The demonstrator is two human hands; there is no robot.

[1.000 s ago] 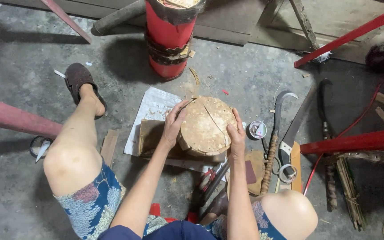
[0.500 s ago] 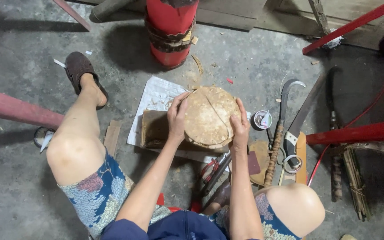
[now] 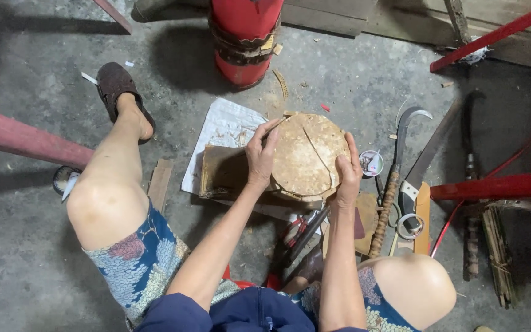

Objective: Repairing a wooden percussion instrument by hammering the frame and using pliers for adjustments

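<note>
Round wood block held in both hands

Round wood block (image 3: 307,157) with a crack sits on a brown board (image 3: 222,172) on the floor. Left hand (image 3: 260,155) grips its left edge, right hand (image 3: 346,175) grips its right edge. A curved knife (image 3: 401,154) lies nearby.

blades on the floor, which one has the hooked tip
The sickle-like knife with the cord-wrapped handle, nearest the right hand. Its tip curls over, while the broad blade beside it runs straight.

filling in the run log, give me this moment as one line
left hand: grips left edge of round wood block | right hand: grips its right edge | block: cracked top, on floor between knees | curved knife: lying right, untouched
</note>
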